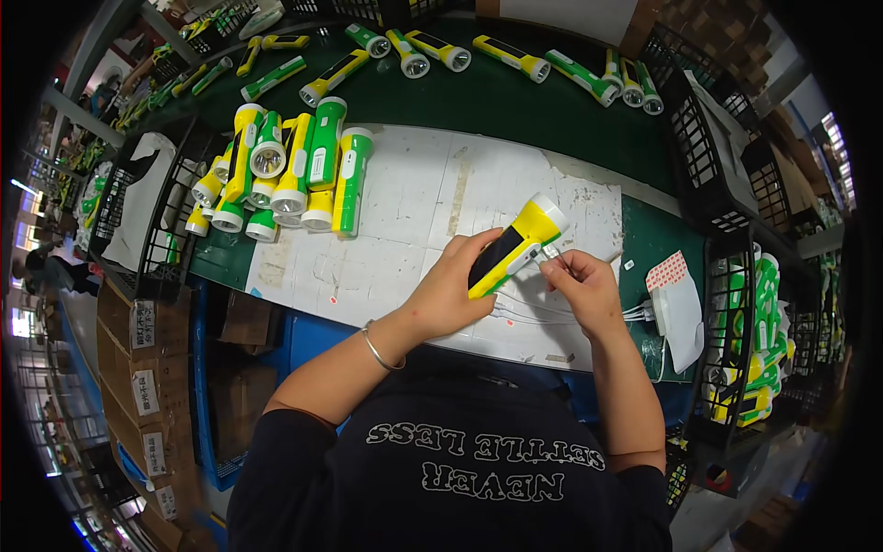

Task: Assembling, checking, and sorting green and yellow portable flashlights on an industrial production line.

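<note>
A yellow flashlight [538,224] with a white head and a dark panel is in my left hand [446,299], its head tilted up to the right. My left fingers wrap round its lower body. My right hand [587,293] pinches a white cable plug [550,250] against the flashlight's side, just below the head. Whether the plug sits in a socket I cannot tell. Several thin white cables [543,317] run under my hands to a white box-like piece [676,313] at the table's right.
A pile of yellow and green flashlights [296,156] stands on the white sheet [414,175] at left. More flashlights [510,57] lie along the far green belt. Black crates [690,129] stand at both sides; the right crate [722,336] holds flashlights. Cardboard boxes [138,368] stack lower left.
</note>
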A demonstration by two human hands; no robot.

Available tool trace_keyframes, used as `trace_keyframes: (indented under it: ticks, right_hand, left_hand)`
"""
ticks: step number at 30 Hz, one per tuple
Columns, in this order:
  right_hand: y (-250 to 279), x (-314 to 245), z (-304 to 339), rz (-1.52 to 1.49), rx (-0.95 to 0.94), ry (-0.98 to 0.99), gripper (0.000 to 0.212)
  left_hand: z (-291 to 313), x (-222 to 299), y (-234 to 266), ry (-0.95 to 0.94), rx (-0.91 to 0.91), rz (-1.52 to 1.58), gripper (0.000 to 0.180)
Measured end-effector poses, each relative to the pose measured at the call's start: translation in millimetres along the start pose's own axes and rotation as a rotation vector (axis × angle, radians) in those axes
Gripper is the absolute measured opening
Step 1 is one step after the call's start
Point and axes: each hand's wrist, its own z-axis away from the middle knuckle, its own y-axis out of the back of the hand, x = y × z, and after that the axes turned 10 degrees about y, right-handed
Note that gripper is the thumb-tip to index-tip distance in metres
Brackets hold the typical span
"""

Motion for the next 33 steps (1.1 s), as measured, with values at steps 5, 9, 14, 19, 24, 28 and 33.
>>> trace_keyframes:
  ticks: [5,9,14,19,24,28,33]
  right_hand:
    - [-7.4,-4.2,0.3,0.001,0.023,-0.093,0.017]
    - [-8.5,4.8,-2.2,0.005,0.053,-0.007,0.016]
    - [-11.6,1.7,2.1,0.055,0.052,0.019,0.017]
    - [-5.3,6.7,10.0,0.152,-0.105,-0.014,0.019]
    - [17.0,-9.3,-5.4,0.347,0.156,0.232,0.031]
    - [16.9,-37.9,-14.5,0.374,0.009,0.213,0.038]
    - [21.1,-43.3,-12.0,0.179,-0.124,0.380,0.030]
  left_hand:
    - [5.2,5.6,-6.0,-0.031,0.205,-0.342,0.071]
    - [3.3,5.8,-6.8,-0.049,0.219,-0.360,0.069]
    - [0.6,4.0,-3.7,-0.057,0.246,-0.372,0.067]
    - [-3.5,-1.4,4.1,0.019,0.318,-0.341,0.064]
    - [5.6,10.9,3.4,0.023,0.261,-0.233,0.065]
    - [17.1,26.2,1.1,-0.141,0.262,-0.392,0.063]
    - [17.5,22.2,12.3,0.053,-0.349,0.264,0.068]
